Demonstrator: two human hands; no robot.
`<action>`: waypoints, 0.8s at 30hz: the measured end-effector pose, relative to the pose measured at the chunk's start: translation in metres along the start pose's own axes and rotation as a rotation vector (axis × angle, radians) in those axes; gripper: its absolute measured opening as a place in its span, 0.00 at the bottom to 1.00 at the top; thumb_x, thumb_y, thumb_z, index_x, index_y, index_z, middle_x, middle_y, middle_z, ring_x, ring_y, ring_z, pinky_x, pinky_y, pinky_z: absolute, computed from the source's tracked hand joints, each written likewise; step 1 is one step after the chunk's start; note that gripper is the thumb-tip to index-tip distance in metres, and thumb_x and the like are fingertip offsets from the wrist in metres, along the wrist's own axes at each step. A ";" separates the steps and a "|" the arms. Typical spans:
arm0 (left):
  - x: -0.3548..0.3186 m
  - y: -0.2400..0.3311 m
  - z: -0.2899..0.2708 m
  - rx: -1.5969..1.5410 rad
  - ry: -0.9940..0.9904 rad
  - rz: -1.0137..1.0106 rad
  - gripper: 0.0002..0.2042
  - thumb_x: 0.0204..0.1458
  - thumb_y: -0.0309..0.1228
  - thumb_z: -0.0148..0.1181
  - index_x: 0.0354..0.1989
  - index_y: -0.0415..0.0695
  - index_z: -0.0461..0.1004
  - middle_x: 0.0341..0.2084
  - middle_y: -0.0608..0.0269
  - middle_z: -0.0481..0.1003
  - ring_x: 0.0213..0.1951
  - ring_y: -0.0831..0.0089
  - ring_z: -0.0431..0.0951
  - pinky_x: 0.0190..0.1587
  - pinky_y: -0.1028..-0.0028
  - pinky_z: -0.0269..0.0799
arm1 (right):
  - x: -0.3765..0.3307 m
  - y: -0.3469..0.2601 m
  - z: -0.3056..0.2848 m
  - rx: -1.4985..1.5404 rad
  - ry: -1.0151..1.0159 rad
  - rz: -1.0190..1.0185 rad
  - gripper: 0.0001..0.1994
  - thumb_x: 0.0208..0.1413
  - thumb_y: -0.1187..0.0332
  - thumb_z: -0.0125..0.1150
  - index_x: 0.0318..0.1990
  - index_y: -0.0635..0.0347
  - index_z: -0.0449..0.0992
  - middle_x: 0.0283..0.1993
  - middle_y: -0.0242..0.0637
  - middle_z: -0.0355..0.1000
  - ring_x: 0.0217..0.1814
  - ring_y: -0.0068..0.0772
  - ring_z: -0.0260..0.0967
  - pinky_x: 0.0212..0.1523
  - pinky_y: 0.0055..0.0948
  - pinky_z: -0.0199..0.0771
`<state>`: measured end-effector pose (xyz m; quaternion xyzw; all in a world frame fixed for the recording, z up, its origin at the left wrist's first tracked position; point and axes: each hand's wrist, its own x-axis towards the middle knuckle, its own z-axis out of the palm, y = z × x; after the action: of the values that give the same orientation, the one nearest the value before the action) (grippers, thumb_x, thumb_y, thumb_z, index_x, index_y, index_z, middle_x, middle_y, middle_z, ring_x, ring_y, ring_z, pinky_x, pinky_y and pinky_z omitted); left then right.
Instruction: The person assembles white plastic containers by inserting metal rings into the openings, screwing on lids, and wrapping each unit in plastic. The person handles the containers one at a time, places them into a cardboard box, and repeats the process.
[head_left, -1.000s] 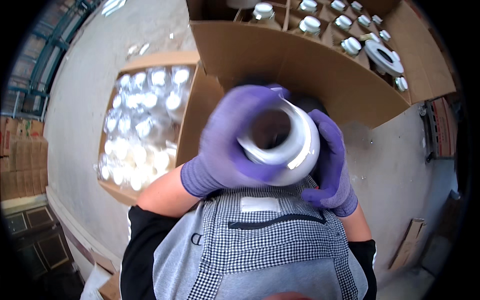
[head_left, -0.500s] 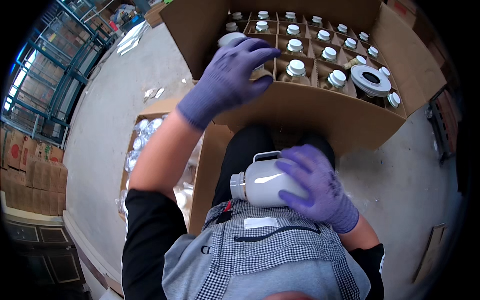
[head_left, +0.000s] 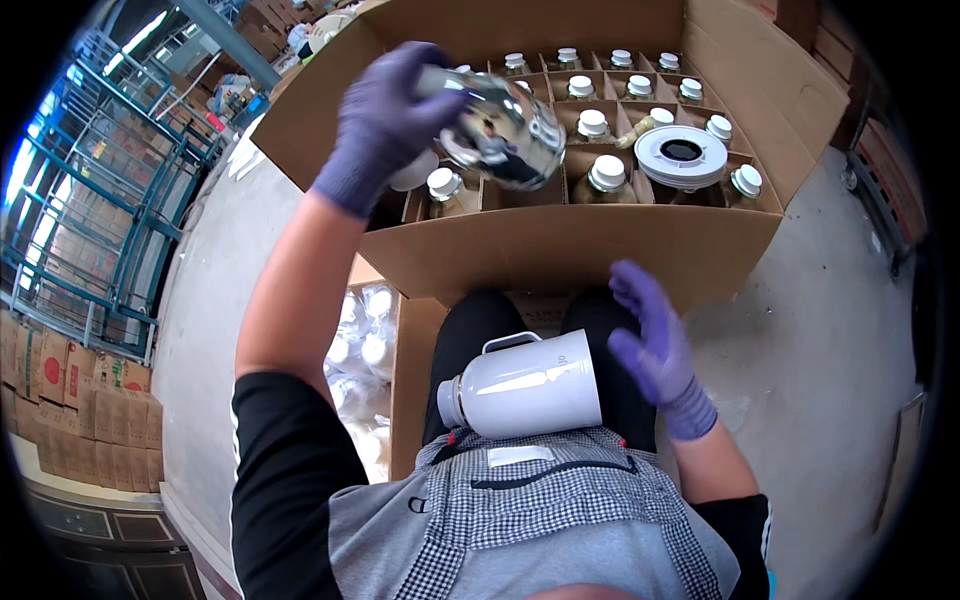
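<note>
In my purple-gloved left hand [head_left: 392, 125] is a shiny, silvered glass flask liner [head_left: 512, 135], gripped by its narrow end and tilted above the open carton [head_left: 570, 240]. It is somewhat blurred. Across my lap lies a white jug-shaped flask body [head_left: 525, 388] with a handle; its capped neck points left and its wide end faces right. My gloved right hand [head_left: 655, 345], fingers apart, hovers just right of the jug and touches nothing. Within the carton's cardboard dividers stand several liners with white caps [head_left: 608, 175]. A white ring-shaped part [head_left: 682, 155] with a dark centre rests on top.
A lower carton [head_left: 410, 370] by my left leg holds clear plastic-wrapped pieces [head_left: 365, 345]. Farther left are blue metal racks [head_left: 110, 210] and stacked brown boxes [head_left: 90, 410]. A wheeled trolley [head_left: 885, 190] stands at the right.
My left hand has lifted a silvered liner up out of the carton. My right hand has let go of the jug and moved to its right. The view has shifted slightly.
</note>
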<state>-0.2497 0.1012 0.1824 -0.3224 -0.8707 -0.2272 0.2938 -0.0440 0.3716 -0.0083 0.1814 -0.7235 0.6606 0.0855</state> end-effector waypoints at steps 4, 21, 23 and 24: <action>-0.062 0.016 -0.046 -0.704 0.124 -0.280 0.21 0.57 0.41 0.47 0.51 0.38 0.71 0.31 0.60 0.78 0.34 0.73 0.79 0.38 0.77 0.74 | 0.040 -0.006 0.004 0.579 0.015 0.015 0.50 0.54 0.51 0.69 0.76 0.58 0.43 0.72 0.48 0.53 0.71 0.45 0.57 0.69 0.43 0.60; -0.305 0.061 -0.022 -0.588 -0.578 -0.574 0.58 0.36 0.61 0.75 0.73 0.42 0.52 0.66 0.49 0.61 0.70 0.56 0.59 0.70 0.56 0.54 | -0.121 0.046 -0.109 0.839 0.251 0.245 0.31 0.61 0.52 0.57 0.67 0.59 0.64 0.68 0.42 0.64 0.66 0.44 0.65 0.69 0.44 0.62; -0.364 0.069 -0.005 -0.635 -0.576 -0.644 0.55 0.34 0.51 0.79 0.71 0.42 0.56 0.65 0.49 0.63 0.68 0.55 0.62 0.69 0.58 0.58 | -0.149 0.058 -0.129 0.805 0.321 0.283 0.31 0.61 0.51 0.58 0.66 0.61 0.65 0.67 0.44 0.64 0.66 0.44 0.65 0.67 0.45 0.64; -0.381 0.076 0.010 -0.633 -0.533 -0.616 0.52 0.32 0.44 0.80 0.69 0.42 0.59 0.64 0.48 0.64 0.65 0.54 0.64 0.67 0.59 0.61 | -0.165 0.074 -0.143 0.782 0.333 0.321 0.31 0.61 0.51 0.58 0.65 0.62 0.65 0.66 0.45 0.65 0.65 0.44 0.66 0.66 0.45 0.65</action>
<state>0.0350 -0.0037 -0.0602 -0.1708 -0.8584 -0.4658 -0.1307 0.0631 0.5415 -0.1208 -0.0231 -0.4152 0.9092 0.0222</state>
